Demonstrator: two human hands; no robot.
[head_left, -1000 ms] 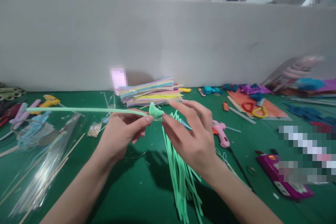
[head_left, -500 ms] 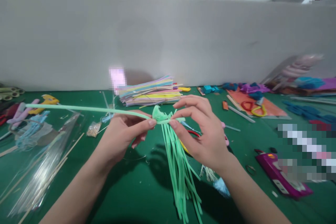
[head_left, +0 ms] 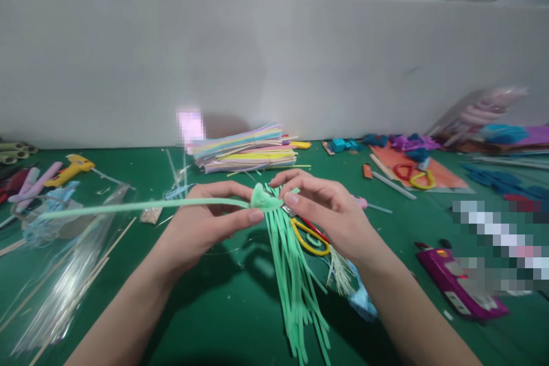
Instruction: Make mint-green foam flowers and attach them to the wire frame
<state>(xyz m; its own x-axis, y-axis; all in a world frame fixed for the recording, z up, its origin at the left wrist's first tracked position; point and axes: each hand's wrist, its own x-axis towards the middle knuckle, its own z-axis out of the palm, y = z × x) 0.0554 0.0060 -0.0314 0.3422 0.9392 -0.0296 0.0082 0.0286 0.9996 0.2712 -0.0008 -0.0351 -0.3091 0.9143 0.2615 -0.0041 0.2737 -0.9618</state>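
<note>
A bundle of mint-green fuzzy stems (head_left: 291, 274) hangs down between my hands, with a rounded gathered green top (head_left: 262, 199). My left hand (head_left: 210, 220) pinches the left side of that top. One long green stem (head_left: 141, 206) runs out leftward from it, passing over my left hand. On the right side, my right hand (head_left: 317, 200) has its thumb and fingers pressed on the short green end beside the top. Yellow-and-red-handled scissors (head_left: 311, 240) lie just below my right hand, partly hidden by it.
Behind my hands lies a pile of pastel stems (head_left: 249, 151) against a grey partition (head_left: 257, 63). A yellow glue gun (head_left: 72, 168) and a clear plastic sleeve (head_left: 64, 291) are at left. A magenta device (head_left: 463, 286), an orange sheet (head_left: 429, 168) and a blue tassel (head_left: 363, 300) are at right.
The free end of the long green stem has dropped lower. My right hand has turned and its fingers have closed in lower at the green top, uncovering more of the scissors.
</note>
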